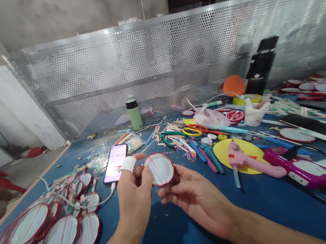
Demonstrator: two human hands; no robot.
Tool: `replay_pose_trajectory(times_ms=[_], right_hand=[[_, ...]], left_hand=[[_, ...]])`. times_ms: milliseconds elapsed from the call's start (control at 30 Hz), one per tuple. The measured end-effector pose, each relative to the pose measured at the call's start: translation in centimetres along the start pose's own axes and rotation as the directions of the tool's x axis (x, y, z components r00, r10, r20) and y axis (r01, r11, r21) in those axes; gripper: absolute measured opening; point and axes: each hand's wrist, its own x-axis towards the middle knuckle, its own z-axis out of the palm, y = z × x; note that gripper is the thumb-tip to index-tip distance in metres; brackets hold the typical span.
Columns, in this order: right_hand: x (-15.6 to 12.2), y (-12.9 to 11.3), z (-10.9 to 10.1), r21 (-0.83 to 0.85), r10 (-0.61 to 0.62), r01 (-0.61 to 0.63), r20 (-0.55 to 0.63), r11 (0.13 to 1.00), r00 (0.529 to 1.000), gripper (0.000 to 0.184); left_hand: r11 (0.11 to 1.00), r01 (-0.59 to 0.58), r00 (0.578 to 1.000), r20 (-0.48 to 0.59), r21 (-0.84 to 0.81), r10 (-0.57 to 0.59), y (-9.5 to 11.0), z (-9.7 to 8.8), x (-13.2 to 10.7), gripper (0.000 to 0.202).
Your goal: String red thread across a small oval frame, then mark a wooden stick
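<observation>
Both of my hands hold a small white round disc with a red rim (159, 169) above the blue table (176, 236). My left hand (133, 189) pinches its left edge with thumb and fingers; the index finger wears a white bandage. My right hand (190, 194) grips the disc's lower right edge from beneath, fingers curled. A phone with a lit pink screen (115, 163) lies just behind my left hand, with a white cable plugged in.
A heap of finished red-rimmed white ovals (57, 235) lies at the left. At the right are a pink glue gun (251, 161) on a yellow disc, a purple glue gun (302, 169), pens, scissors (194, 130), sticks, a green bottle (134, 114) and a perforated metal screen (171, 58).
</observation>
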Motion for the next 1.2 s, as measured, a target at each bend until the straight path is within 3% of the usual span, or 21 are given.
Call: replay_pose_trajectory(times_ms=[167,300,400,500,633,733,967,1200], right_hand=[[0.3,-0.3,-0.4,0.025,0.047,-0.047,0.002,0.999,0.999,0.036],[0.5,-0.5,-0.7,0.010,0.070,-0.070,-0.067,0.998,0.995,0.032],[0.4,-0.7,-0.9,0.008,0.055,-0.055,-0.118,0.998,0.992,0.025],[0.2,-0.7,-0.8,-0.046,0.071,-0.074,-0.068,0.996,0.995,0.022],[-0.2,-0.4,-0.4,-0.170,0.087,-0.084,0.010,0.982,0.996,0.022],[-0.1,-0.2,-0.4,-0.203,0.045,-0.049,-0.023,0.978,0.999,0.025],[0.2,-0.3,-1.0,-0.064,0.135,-0.136,-0.016,0.989,0.991,0.035],[0.1,-0.5,-1.1,-0.047,0.164,-0.162,0.039,0.986,0.986,0.041]], left_hand=[[1.000,0.016,0.998,0.059,-0.022,-0.014,0.2,0.1,-0.2,0.030],[0.997,0.049,0.992,0.118,-0.063,-0.041,0.2,0.2,-0.5,0.036],[0.986,0.115,0.981,0.171,-0.119,-0.094,0.3,0.3,-0.7,0.044],[0.966,0.188,0.967,0.206,-0.178,-0.150,0.4,0.3,-0.5,0.044],[0.969,0.162,0.976,0.174,-0.185,-0.130,0.1,0.0,0.0,0.037],[0.960,0.191,0.974,0.160,-0.206,-0.159,-0.4,-0.2,0.3,0.035],[0.979,0.135,0.983,0.145,-0.151,-0.113,-0.2,0.0,0.1,0.035],[0.981,0.110,0.983,0.164,-0.158,-0.084,0.3,-0.2,-0.1,0.035]])
